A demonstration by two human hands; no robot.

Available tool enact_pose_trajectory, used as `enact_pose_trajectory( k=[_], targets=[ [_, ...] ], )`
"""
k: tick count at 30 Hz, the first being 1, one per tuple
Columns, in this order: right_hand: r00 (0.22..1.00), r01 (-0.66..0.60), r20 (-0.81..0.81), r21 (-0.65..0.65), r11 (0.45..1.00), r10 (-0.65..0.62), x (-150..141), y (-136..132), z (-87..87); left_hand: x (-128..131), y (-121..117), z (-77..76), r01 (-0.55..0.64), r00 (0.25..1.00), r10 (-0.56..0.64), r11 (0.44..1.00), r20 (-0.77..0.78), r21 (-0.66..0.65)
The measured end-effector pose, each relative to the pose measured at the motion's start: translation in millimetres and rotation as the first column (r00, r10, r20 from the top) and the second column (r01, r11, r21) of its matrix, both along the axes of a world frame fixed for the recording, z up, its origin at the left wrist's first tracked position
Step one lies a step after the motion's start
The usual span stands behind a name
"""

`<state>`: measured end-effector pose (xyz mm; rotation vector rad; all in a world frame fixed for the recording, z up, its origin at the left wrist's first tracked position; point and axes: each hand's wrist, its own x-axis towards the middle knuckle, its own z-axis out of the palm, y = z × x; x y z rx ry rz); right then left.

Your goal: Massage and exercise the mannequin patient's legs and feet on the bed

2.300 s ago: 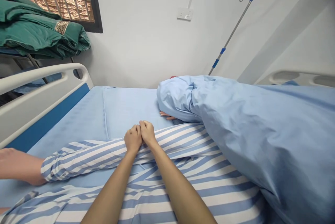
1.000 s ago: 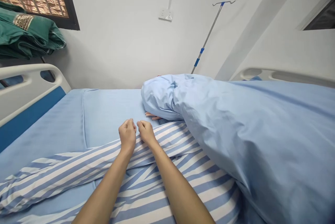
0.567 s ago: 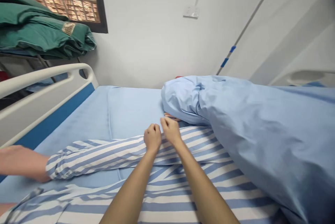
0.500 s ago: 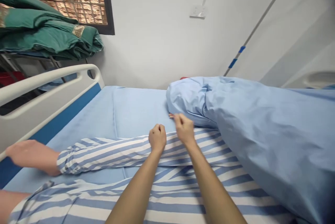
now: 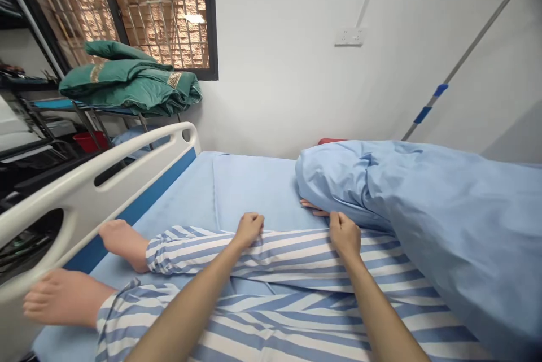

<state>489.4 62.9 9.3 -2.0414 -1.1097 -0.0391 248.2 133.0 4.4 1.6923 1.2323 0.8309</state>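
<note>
A figure in blue-and-white striped trousers lies on a hospital bed with a light blue sheet. My left hand is closed, gripping the far trouser leg along its upper edge. My right hand is closed too, gripping the same striped fabric further right, beside the edge of a light blue quilt. Two bare feet stick out of the trouser cuffs at the left. Under the quilt's edge a little of a hand shows.
A white and blue bed rail runs along the left. Behind it a rack holds folded green blankets under a barred window. A drip stand leans at the right wall. A wall socket is above the bed.
My hands were together on the trouser leg; now they have spread apart along it, the right one toward the quilt. The view has swung left, bringing both feet and the rack into sight.
</note>
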Motion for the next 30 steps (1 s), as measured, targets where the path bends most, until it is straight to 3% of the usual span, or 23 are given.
enact_pose_trajectory(
  k=[6, 9, 12, 15, 17, 20, 23, 25, 28, 30],
  targets=[
    [0.999, 0.046, 0.002, 0.026, 0.999, -0.046, 1, 0, -2.2, -129, 25, 24.8, -0.229, 0.973, 0.230, 0.971, 0.003, 0.060],
    [0.997, 0.054, 0.046, 0.036, 0.998, -0.056, 1, 0, -5.4, -170, 21, 21.8, -0.315, 0.949, 0.315, 0.946, 0.016, 0.080],
    [0.996, 0.040, 0.078, -0.002, 0.999, -0.040, 0, 1, -5.2, -194, 10, 1.6, -0.391, 0.919, 0.395, 0.911, -0.004, 0.130],
    [0.992, 0.049, 0.116, -0.083, 0.995, -0.039, -3, 2, -0.8, -203, 1, -20.0, -0.391, 0.853, 0.474, 0.857, -0.219, 0.334],
    [0.989, 0.079, 0.140, -0.185, 0.980, -0.053, -6, 3, 3.8, -204, -2, -27.3, -0.366, 0.777, 0.516, 0.836, -0.361, 0.408],
    [0.987, 0.111, 0.151, -0.339, 0.934, -0.062, -23, 9, 10.1, -206, -1, -28.8, -0.346, 0.722, 0.513, 0.849, -0.464, 0.400],
    [0.987, 0.011, 0.156, -0.327, 0.945, 0.042, -69, 23, 13.5, -207, -1, -27.7, -0.330, 0.684, 0.511, 0.853, -0.520, 0.404],
    [0.961, -0.171, 0.172, -0.247, 0.954, 0.217, -119, 35, 16.2, -207, -1, -27.5, -0.332, 0.663, 0.517, 0.851, -0.541, 0.406],
    [0.843, -0.505, 0.133, -0.134, 0.853, 0.520, -209, 55, 26.4, -207, -3, -27.1, -0.311, 0.669, 0.482, 0.873, -0.566, 0.376],
    [0.777, -0.624, 0.097, -0.006, 0.781, 0.622, -266, 68, 35.5, -208, -3, -26.8, -0.291, 0.685, 0.447, 0.892, -0.575, 0.346]
  ],
)
